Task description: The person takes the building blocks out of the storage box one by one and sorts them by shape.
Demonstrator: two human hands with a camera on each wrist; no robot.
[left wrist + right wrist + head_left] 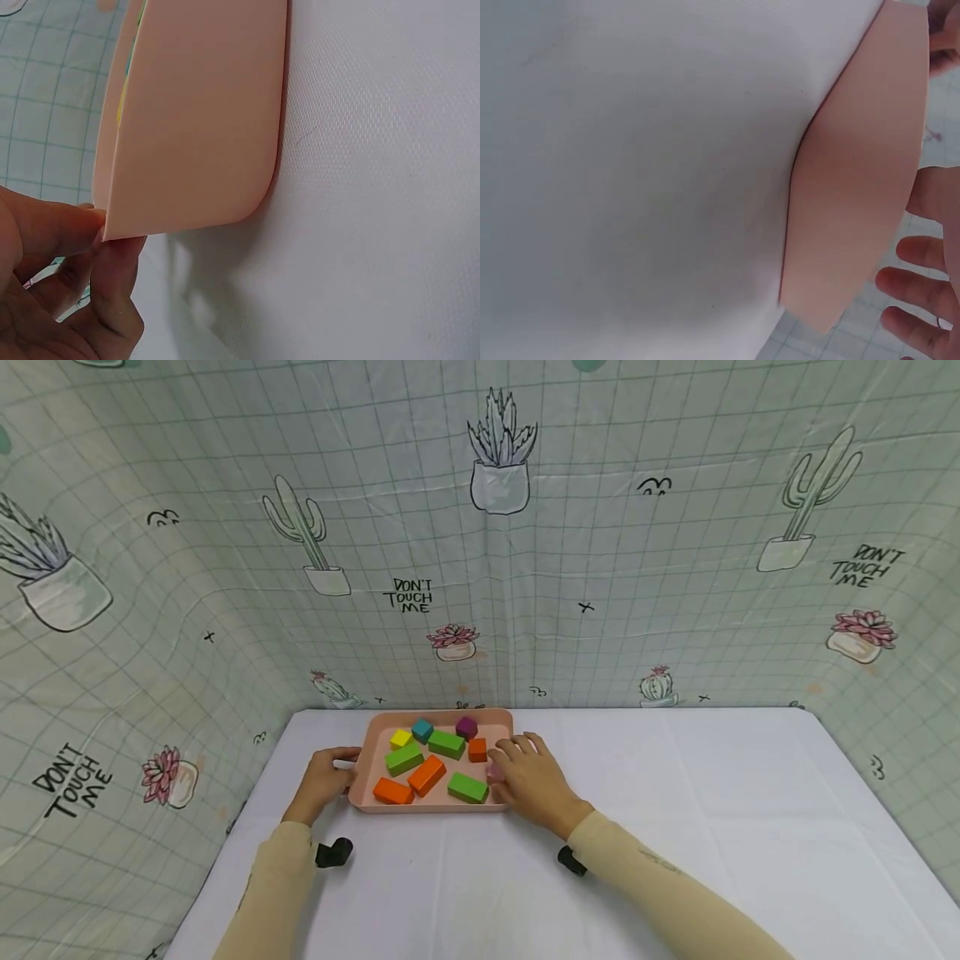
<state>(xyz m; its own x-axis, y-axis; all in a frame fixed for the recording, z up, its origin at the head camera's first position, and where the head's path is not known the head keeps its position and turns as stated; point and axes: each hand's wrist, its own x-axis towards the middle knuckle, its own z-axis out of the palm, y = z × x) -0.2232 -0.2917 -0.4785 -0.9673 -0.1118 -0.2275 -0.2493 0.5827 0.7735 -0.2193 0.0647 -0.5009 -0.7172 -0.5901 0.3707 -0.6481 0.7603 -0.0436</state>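
A shallow pink tray (431, 807) with several coloured blocks sits toward the back left of the table. At its left end my left hand (326, 781) pinches the rim, thumb and finger meeting at the corner in the left wrist view (71, 277). My right hand (536, 781) reaches over the right end, its thumb and index finger around a small pink block (495, 772) that they partly cover. The other fingers (911, 289) spread past the tray's wall in the right wrist view. Near that hand lie a green block (468, 787) and an orange cube (477, 750).
Other blocks in the tray include a purple cube (467, 727), a teal cube (422, 730), a yellow one (401, 739) and an orange oblong (427, 776). A white cloth (675, 793) covers the table. Patterned curtain (585, 552) hangs along the back and sides.
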